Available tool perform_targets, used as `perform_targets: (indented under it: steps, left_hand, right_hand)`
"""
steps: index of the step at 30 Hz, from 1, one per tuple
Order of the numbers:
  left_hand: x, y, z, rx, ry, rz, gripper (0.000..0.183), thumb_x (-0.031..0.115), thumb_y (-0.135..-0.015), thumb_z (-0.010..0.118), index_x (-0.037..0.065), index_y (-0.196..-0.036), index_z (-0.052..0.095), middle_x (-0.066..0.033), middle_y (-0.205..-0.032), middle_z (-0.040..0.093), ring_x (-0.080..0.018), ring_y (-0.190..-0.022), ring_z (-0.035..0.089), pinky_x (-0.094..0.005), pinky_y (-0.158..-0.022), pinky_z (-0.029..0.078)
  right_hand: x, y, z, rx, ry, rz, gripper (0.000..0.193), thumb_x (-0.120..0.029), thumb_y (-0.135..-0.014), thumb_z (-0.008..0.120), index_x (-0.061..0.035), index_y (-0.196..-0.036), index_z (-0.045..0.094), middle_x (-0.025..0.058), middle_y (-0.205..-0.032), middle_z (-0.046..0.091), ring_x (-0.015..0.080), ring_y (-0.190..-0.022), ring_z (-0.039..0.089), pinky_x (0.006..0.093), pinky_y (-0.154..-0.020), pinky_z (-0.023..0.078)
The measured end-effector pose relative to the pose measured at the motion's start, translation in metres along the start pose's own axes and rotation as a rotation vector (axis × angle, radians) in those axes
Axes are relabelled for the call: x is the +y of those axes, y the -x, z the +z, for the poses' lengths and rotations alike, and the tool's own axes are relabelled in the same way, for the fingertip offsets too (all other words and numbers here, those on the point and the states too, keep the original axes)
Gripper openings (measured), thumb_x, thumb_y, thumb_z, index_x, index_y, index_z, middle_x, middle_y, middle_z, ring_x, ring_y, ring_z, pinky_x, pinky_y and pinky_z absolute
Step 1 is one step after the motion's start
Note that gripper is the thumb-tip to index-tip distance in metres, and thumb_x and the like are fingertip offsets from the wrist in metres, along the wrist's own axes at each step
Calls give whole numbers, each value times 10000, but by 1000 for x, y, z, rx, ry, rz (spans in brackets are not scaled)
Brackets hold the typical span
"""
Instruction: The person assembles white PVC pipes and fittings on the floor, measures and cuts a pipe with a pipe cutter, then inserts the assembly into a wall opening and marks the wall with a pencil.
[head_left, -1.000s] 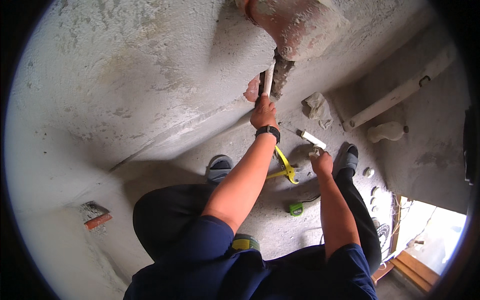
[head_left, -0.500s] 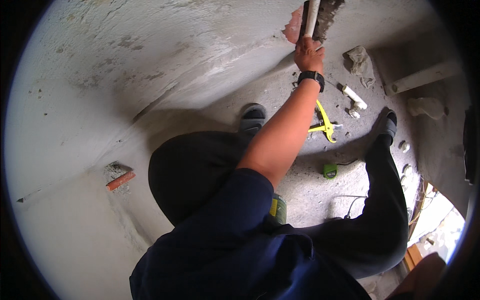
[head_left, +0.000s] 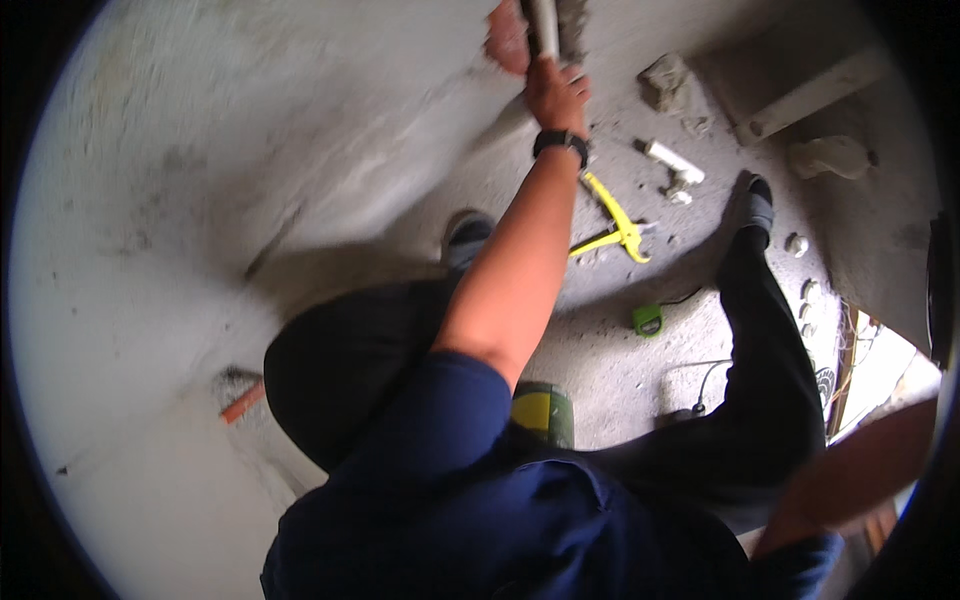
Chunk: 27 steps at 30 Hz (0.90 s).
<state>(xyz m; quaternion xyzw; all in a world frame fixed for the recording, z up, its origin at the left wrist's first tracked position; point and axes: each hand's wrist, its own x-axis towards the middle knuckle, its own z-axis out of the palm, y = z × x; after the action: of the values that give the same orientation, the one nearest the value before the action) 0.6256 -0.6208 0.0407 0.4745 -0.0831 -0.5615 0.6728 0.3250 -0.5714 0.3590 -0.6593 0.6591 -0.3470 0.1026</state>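
Observation:
At the top of the view my left hand (head_left: 558, 97) is closed around the lower end of a white plastic pipe (head_left: 545, 28). The pipe runs up along a rough channel cut into the wall. A dark watch strap circles the wrist. On the floor below that hand lies a yellow-handled pipe cutter (head_left: 627, 236), its handles spread. A short white pipe piece with a fitting (head_left: 675, 162) rests to its right. Only my right forearm (head_left: 850, 480) shows at the lower right edge; the hand itself is out of view.
A small green case (head_left: 648, 320) sits on the dusty floor between my legs, near a green and yellow container (head_left: 543, 413). Several white fittings (head_left: 796, 245) line the right side. A crumpled bag (head_left: 668, 82) lies by the corner. At left is a red-brown piece (head_left: 243, 400).
The view has shifted, so the wall and floor things sit farther left. My right forearm has risen and stretched toward the right edge. My left hand stays on the pipe.

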Motion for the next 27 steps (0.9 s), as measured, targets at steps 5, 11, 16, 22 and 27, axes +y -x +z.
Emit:
perform_targets:
  steps: [5, 11, 16, 22, 27]
  left_hand:
    - [8, 9, 9, 96, -21, 0, 555, 530, -998, 553, 217, -1438, 425, -119, -1133, 656, -272, -905, 683, -390, -794, 531]
    - [18, 16, 7, 47, -36, 1, 474, 452, -1031, 563, 118, -1359, 487, -78, -984, 654, -201, -831, 659, -343, -750, 535]
    - [18, 4, 0, 9, 188, -149, 462, 418, -1041, 565, 53, -1317, 508, -89, -989, 600, -195, -882, 601, -345, -786, 513]
    - [17, 9, -1, 5, -70, 43, 473, 424, -1050, 545, 2, -1264, 551, -107, -1111, 607, -202, -975, 590, -333, -885, 490]
    - [21, 13, 7, 63, -179, 93, 481, 450, -1040, 553, 6, -1222, 587, -102, -1084, 626, -202, -959, 600, -327, -890, 489]
  right_hand:
    - [-7, 46, 160, -29, -368, 225, 304, -250, -984, 572, -29, -1157, 690, 104, -991, 738, 152, -856, 701, 308, -839, 552]
    - [-36, 96, 316, 4, -1326, 530, 124, -14, -895, 661, 29, -1003, 704, 100, -920, 743, 142, -833, 685, 269, -801, 551]
    - [-44, 79, 328, -10, -1220, 506, 152, -73, -905, 657, 37, -996, 710, 73, -898, 734, 132, -798, 664, 277, -774, 542]
    - [-38, 76, 347, -59, -1233, 534, 177, -115, -880, 686, 30, -973, 727, 64, -872, 732, 115, -793, 638, 271, -765, 530]
    - [-38, 74, 349, -76, -1184, 535, 184, -143, -877, 685, 19, -949, 733, 62, -847, 724, 114, -774, 632, 271, -747, 525]
